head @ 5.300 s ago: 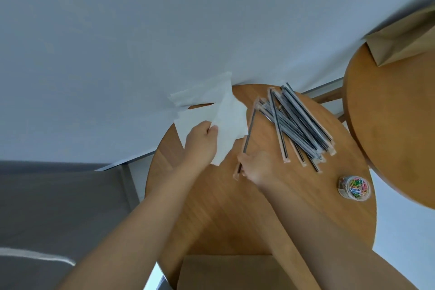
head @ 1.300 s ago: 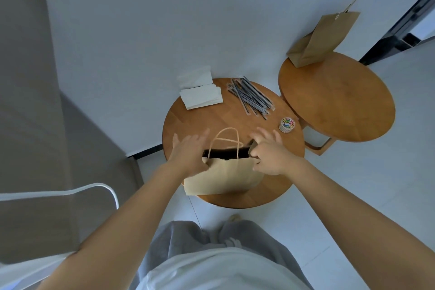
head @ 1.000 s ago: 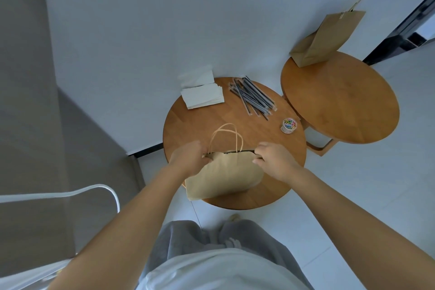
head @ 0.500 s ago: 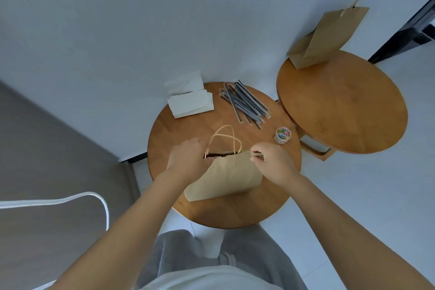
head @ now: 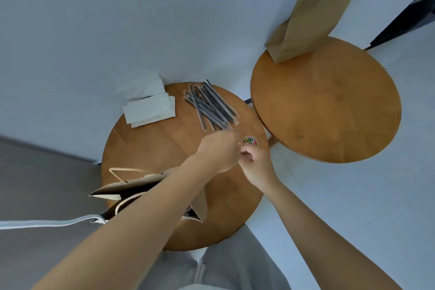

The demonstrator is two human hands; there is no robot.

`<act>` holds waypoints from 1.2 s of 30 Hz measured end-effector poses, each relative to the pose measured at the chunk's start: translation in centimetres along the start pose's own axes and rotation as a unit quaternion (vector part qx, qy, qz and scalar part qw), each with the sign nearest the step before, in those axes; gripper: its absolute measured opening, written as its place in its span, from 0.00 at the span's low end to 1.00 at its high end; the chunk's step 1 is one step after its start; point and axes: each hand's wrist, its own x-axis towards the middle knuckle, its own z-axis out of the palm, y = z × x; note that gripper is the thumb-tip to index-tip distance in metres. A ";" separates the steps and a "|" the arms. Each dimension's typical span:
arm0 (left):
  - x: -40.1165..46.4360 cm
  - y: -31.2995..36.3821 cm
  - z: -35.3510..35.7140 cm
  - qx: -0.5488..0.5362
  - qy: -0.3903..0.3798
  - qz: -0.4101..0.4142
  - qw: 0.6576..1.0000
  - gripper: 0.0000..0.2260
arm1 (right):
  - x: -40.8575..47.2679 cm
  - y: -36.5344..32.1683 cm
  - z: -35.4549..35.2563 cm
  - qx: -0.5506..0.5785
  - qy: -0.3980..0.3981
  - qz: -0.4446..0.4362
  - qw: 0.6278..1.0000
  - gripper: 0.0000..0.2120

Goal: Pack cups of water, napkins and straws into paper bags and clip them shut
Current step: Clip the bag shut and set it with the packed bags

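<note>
Both hands meet at the clip jar near the right edge of the near table. The left hand has curled fingers; its grasp cannot be determined. The right hand grips the jar. The bag stands open at the table's left edge.
</note>
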 end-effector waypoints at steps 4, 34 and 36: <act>4.3 0.7 3.7 0.018 -0.107 -0.061 0.992 0.10 | 3.7 5.1 -2.0 -0.073 0.036 0.061 0.995 0.07; 8.9 -0.9 7.6 -0.135 -0.162 -0.110 0.971 0.11 | 10.6 9.9 0.6 -0.062 0.074 0.036 0.995 0.07; 7.7 -0.8 6.6 -0.124 -0.139 -0.089 0.979 0.10 | 9.1 7.7 0.5 0.005 0.067 0.045 0.997 0.08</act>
